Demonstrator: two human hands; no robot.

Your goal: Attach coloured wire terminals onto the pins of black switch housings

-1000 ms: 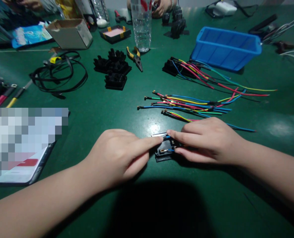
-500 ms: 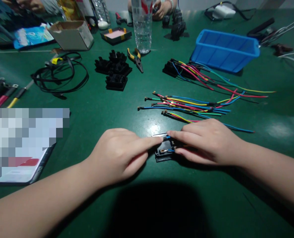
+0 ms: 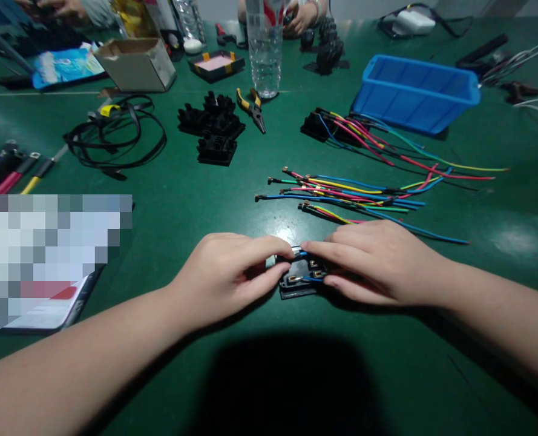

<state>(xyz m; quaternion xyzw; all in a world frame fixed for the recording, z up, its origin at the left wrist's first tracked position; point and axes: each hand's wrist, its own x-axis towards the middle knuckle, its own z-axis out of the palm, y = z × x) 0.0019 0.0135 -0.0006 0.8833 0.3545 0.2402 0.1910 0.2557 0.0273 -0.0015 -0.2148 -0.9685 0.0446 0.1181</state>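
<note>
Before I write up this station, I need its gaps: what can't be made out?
All in the head view:
Black part: right end, hidden behind the right hand.
Left hand: what its fingertips grip, too small to tell.
Phone: most of its screen, under pixel blocks.
A co-worker's hand: the arm, cut by the top edge.

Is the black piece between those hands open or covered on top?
Open: the black piece shows metal contacts and a blue wire; the right hand hides part of it.

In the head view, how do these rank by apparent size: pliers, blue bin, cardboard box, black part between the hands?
1. Blue bin
2. Cardboard box
3. Black part, partly covered, nearer the camera
4. Pliers
</note>
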